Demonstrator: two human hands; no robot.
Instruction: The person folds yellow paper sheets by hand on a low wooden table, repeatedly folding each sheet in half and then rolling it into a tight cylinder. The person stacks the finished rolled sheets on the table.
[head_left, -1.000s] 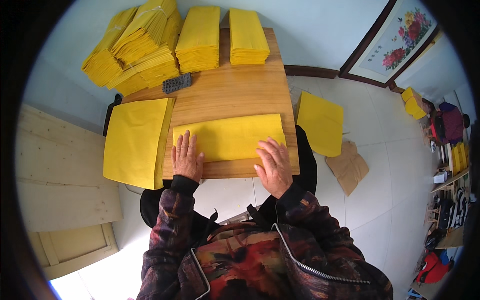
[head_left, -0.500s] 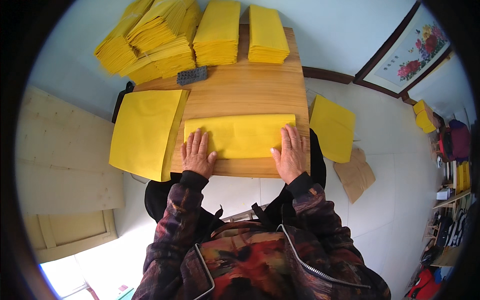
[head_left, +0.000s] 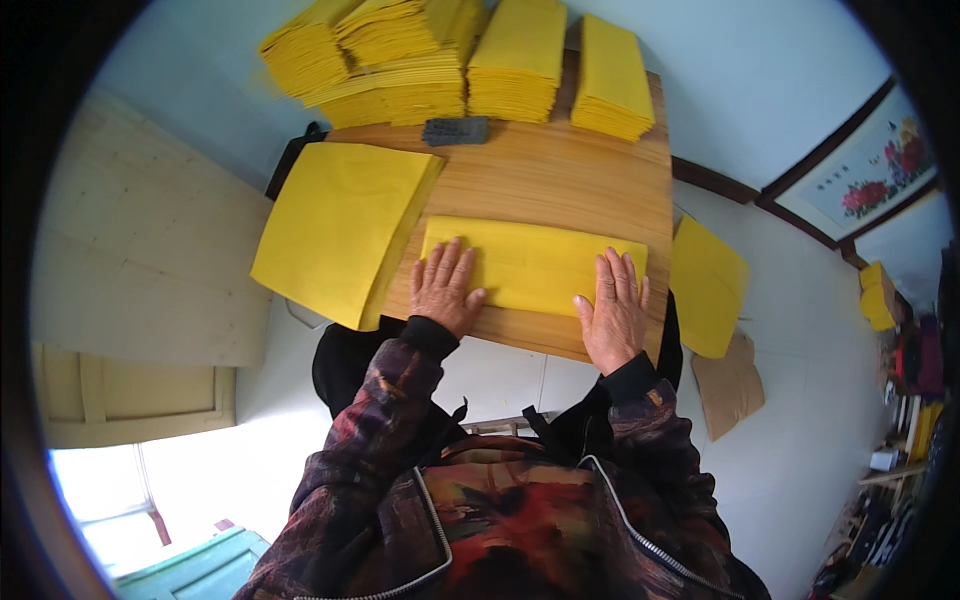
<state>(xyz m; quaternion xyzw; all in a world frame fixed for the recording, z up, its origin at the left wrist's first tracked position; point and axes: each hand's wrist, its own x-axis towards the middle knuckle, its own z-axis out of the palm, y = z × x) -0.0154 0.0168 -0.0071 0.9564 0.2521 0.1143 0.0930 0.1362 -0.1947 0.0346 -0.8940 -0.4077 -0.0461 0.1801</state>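
Observation:
A folded yellow paper sheet (head_left: 535, 262) lies flat near the front edge of the wooden table (head_left: 545, 160), long side across. On its left end rests my left hand (head_left: 446, 288), fingers stretched out. My right hand (head_left: 612, 312) lies on its right end, palm down, fingers extended and thumb apart. Neither hand grips anything. To the left, a stack of larger unfolded yellow sheets (head_left: 340, 225) overhangs the table's left edge. Beyond it sits a small dark grey block (head_left: 455, 131).
Several bundles of folded yellow paper stand along the back, including one middle stack (head_left: 515, 60) and one right stack (head_left: 613, 75). Right of the table are another yellow pile (head_left: 706, 285) and a brown paper piece (head_left: 728, 388). A framed flower picture (head_left: 870, 165) leans by the wall.
The view has turned, so the table and everything on it appear shifted right and tilted. Both hands remain flat on the folded yellow sheet.

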